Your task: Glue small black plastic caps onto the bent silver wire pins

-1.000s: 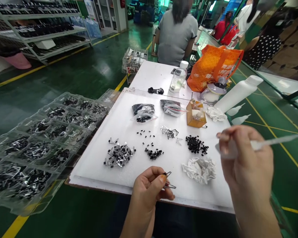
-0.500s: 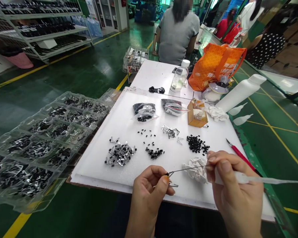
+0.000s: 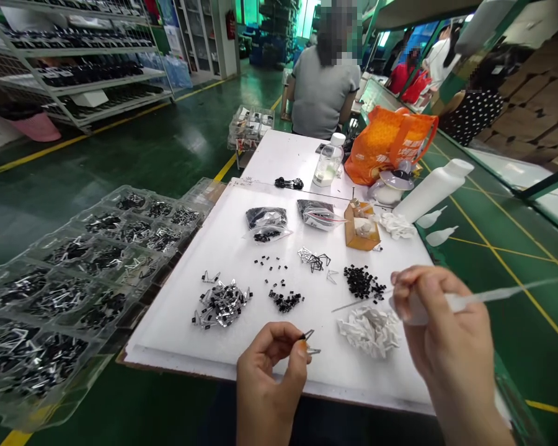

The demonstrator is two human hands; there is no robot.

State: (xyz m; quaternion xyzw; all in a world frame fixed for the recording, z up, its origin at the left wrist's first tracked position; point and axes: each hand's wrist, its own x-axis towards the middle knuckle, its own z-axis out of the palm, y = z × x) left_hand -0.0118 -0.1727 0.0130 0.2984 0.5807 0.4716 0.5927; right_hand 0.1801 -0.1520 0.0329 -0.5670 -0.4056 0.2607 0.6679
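My left hand pinches a small bent metal clip with a black end, just above the near edge of the white foam board. My right hand is closed round a translucent squeeze applicator with a thin needle tip that points left over a crumpled white tissue. On the board lie a pile of assembled clips, small black parts, a second heap of black parts and loose wire clips.
Clear plastic trays full of clips stand at the left. Behind the board are parts bags, a small cardboard box, a clear bottle, a white bottle and an orange bag. A person in grey sits ahead.
My right hand has drawn the applicator tip away from the clip, up and to the right. My view has tilted so the board sits lower. The left hand keeps its pinch.
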